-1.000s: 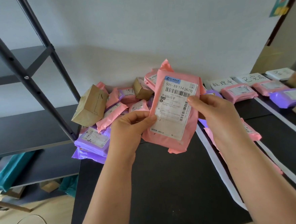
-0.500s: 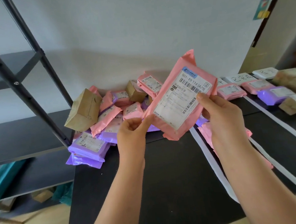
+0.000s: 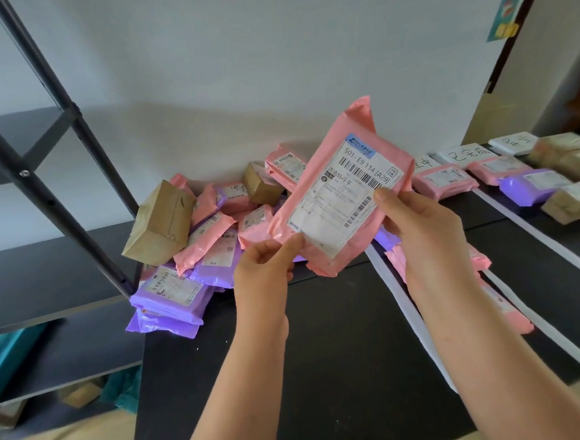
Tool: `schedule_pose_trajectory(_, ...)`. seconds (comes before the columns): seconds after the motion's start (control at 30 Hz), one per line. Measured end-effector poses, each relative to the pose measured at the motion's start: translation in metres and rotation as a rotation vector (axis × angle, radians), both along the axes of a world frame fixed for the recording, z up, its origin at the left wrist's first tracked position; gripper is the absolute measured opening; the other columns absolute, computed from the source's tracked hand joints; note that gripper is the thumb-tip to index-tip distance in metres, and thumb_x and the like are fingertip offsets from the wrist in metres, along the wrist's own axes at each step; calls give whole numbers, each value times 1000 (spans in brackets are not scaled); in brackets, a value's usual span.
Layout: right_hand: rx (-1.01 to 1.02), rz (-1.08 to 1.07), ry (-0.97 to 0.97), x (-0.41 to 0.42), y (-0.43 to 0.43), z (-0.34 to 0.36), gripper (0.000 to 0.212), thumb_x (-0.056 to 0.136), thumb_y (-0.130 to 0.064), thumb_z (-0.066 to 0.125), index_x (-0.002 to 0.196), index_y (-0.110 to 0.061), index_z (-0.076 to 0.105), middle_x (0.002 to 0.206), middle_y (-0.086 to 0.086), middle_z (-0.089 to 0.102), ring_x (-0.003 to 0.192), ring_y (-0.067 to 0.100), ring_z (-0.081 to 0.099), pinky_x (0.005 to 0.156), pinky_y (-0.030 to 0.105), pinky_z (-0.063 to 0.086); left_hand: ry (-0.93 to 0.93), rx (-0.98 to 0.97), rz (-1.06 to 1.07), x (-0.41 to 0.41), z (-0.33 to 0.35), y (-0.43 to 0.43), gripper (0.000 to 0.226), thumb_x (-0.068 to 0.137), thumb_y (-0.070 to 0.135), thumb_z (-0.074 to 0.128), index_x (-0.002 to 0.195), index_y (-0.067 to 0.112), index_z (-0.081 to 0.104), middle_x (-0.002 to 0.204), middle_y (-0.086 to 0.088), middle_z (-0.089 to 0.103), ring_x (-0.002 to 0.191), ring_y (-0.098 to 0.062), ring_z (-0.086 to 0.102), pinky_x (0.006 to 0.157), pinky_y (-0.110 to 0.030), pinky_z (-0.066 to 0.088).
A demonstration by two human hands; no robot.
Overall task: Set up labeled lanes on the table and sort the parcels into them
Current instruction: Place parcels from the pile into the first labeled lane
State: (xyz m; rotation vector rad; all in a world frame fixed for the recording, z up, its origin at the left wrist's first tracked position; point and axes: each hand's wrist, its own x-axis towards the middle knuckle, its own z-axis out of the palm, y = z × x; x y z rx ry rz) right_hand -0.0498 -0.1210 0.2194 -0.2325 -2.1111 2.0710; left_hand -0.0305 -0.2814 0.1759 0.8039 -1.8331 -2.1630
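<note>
A pink parcel (image 3: 340,195) with a white shipping label is held up over the black table (image 3: 342,353), tilted to the right. My left hand (image 3: 264,266) pinches its lower left corner. My right hand (image 3: 423,231) grips its right edge, thumb on the label. Behind it lies a heap of pink, purple and brown parcels (image 3: 193,233) against the wall. White tape strips (image 3: 405,311) mark lanes on the table to the right. Handwritten paper labels (image 3: 466,155) lie at the lanes' far ends, with sorted pink parcels (image 3: 443,181), a purple parcel (image 3: 533,185) and brown boxes (image 3: 575,200) below them.
A black metal shelf rack (image 3: 39,189) stands at the left, right beside the table. Its slanted post (image 3: 68,108) rises next to the heap. Teal bags (image 3: 3,360) and small boxes lie on the floor under the rack. A white wall backs the table.
The pink parcel has tilted from near upright to leaning right and moved a little to the right. My left hand has slid from the parcel's left side to its lower corner.
</note>
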Motion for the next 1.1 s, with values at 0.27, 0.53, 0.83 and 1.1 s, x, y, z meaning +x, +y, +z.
schedule_pose_trajectory(0.27,-17,49,40,8,0,13,12,93,-27,66,99,-24,76,97,-15,76,99,6,69,87,31,53,223,-243,53,9,34,-6,26,78,38,81,99,29,68,99,6,68,89,-12,63,65,-21,47)
schedule_pose_trajectory(0.53,-126,192,159,16,4,40,16,90,-23,66,97,-12,74,103,2,76,102,18,71,95,45,53,374,-141,-64,28,74,0,19,78,29,78,97,25,79,94,4,76,89,-17,73,74,-31,60)
schedule_pose_trajectory(0.83,-132,262,267,27,11,58,16,74,-38,68,80,-26,77,98,0,77,97,20,73,82,39,53,540,77,-113,39,97,1,12,74,7,74,85,3,75,74,-1,75,72,-6,72,61,-14,54)
schedule_pose_trajectory(1.1,-139,265,283,26,13,59,13,77,-36,67,76,-30,78,95,-3,77,93,18,73,81,37,53,565,61,-99,41,100,3,7,76,3,74,83,4,75,70,3,74,72,-1,71,62,-11,53)
